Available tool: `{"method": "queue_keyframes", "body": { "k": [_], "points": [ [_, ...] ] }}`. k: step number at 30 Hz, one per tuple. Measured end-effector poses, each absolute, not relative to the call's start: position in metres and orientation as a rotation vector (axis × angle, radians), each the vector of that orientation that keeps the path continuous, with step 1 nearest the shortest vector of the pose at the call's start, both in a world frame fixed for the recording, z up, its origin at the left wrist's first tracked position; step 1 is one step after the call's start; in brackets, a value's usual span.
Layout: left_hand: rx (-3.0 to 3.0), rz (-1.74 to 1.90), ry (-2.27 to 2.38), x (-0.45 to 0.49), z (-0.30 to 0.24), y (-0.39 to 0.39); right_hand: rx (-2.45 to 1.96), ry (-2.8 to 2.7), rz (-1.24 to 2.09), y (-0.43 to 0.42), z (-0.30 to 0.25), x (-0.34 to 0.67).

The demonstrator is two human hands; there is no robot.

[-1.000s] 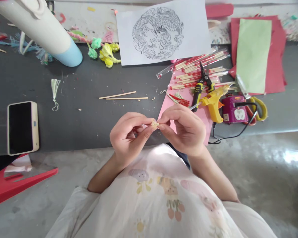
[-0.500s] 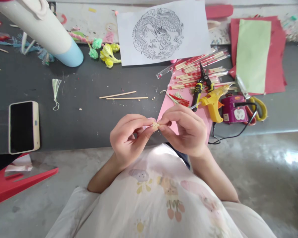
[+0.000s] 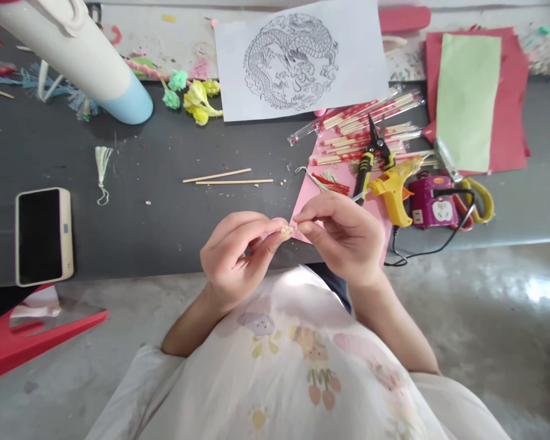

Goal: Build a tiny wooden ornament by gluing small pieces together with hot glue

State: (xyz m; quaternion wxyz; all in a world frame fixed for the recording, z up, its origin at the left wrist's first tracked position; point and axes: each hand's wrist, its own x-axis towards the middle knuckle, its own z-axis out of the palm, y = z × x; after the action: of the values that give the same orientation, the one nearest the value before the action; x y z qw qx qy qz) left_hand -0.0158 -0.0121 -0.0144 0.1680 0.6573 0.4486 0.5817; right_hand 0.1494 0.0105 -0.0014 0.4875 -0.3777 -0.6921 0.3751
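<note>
Between the thumb and fingers of my left hand (image 3: 241, 253) is a small cluster of pale wooden stick pieces (image 3: 286, 230). My right hand (image 3: 341, 235) is just right of the cluster, its thumb and forefinger pinched together. Whatever lies in that pinch, if anything, is too small to name. Both hands are above the front edge of the dark table. Beyond them lie two thin wooden sticks (image 3: 233, 181), with tiny cut bits beside their right end. Under my right hand is a pink sheet (image 3: 305, 211), and a red and pale tassel (image 3: 330, 183) rests on it.
Right of my hands are black-and-yellow pliers (image 3: 363, 174), a yellow glue gun (image 3: 394, 189), a purple power socket (image 3: 433, 201) and scissors (image 3: 479, 200). Wrapped stick packs (image 3: 362, 116) lie behind. A dragon drawing (image 3: 293, 61), a phone (image 3: 43, 235) and a tall bottle (image 3: 101, 67) are also on the table.
My right hand's fingertips have drawn slightly right, off the cluster, leaving a small gap. My left hand still holds the cluster in nearly the same place.
</note>
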Motion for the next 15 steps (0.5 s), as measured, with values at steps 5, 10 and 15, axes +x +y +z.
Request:
{"method": "queue_keyframes", "body": {
  "k": [5,10,15],
  "points": [
    [1.907,1.643,1.283,-0.0157,-0.0159,-0.0114,-0.908,-1.69,0.913,0.01,-0.0034,0.1497],
    [1.923,1.644,1.296,-0.0142,-0.0144,-0.0124,-0.89,-1.757,0.844,0.01,-0.0012,0.1493],
    [1.954,1.632,1.319,-0.0134,-0.0122,-0.013,-0.886,-1.776,0.827,0.0093,0.0005,0.1495]
  ]
}}
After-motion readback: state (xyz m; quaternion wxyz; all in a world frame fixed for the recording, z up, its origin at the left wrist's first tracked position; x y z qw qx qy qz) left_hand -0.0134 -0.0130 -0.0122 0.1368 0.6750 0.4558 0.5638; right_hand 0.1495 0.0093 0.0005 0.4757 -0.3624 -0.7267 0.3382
